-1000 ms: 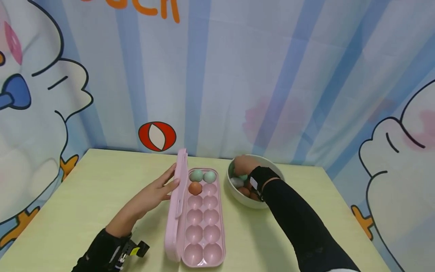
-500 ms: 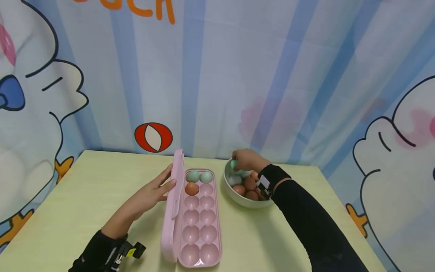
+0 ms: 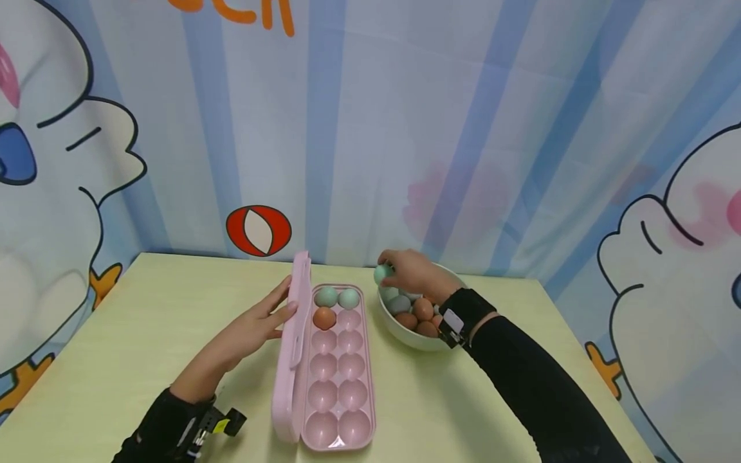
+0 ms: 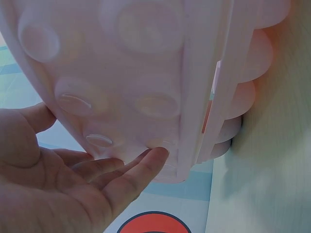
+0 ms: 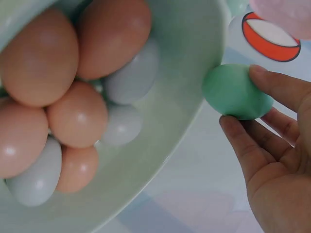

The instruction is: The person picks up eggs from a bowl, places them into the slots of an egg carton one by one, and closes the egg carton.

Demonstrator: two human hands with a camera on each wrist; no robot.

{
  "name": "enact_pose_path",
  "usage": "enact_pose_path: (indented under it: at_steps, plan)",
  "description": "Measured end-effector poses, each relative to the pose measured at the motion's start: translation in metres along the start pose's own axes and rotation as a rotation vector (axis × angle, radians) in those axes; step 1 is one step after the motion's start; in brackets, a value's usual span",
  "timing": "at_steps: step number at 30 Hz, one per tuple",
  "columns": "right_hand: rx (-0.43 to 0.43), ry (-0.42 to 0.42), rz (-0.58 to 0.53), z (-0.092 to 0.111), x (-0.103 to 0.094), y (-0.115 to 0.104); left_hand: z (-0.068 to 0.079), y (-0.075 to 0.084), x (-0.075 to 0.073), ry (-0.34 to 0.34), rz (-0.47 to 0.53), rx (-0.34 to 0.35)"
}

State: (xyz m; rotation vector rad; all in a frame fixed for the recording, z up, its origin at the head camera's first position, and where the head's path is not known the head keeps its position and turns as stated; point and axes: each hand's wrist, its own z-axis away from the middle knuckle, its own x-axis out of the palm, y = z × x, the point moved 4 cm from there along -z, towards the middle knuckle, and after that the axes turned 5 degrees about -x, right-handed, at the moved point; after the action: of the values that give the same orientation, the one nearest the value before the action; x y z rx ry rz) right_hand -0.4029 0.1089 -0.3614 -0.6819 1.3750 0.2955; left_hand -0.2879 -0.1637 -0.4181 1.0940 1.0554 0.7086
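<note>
My right hand (image 3: 413, 273) pinches a green egg (image 5: 238, 92) between thumb and fingertips, at the left rim of a pale green bowl (image 3: 405, 335). Brown eggs (image 5: 77, 114) and pale grey-blue eggs (image 5: 35, 172) lie inside that bowl. To its left stands a pink egg box (image 3: 337, 366) with its lid (image 3: 292, 347) raised upright. Two pale green eggs (image 3: 348, 298) fill the box's far row, and a brown egg (image 3: 324, 317) sits in the left cup behind them. With straight fingers my left hand (image 4: 87, 179) rests against the lid's outer face, its thumb at the lid's edge.
The pale yellow table (image 3: 185, 302) carries the box and the bowl. Close behind its far edge hangs a blue-striped cartoon curtain (image 3: 370, 128). A small camera (image 3: 231, 422) is strapped to the left wrist.
Out of the bowl, my right hand has lifted the green egg and moved left to the rim. The left hand keeps its place on the lid. The head view has shifted slightly.
</note>
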Motion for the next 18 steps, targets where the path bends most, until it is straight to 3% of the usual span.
enact_pose_path:
  at_steps: [10,18]
  plan:
    - [-0.078,0.056,-0.056,0.002,0.007,-0.027,0.0,-0.002,-0.001,0.004,-0.012,-0.008]
    - [-0.134,0.048,-0.07,0.001,0.021,-0.037,-0.001,0.0,0.0,0.0,-0.005,0.0]
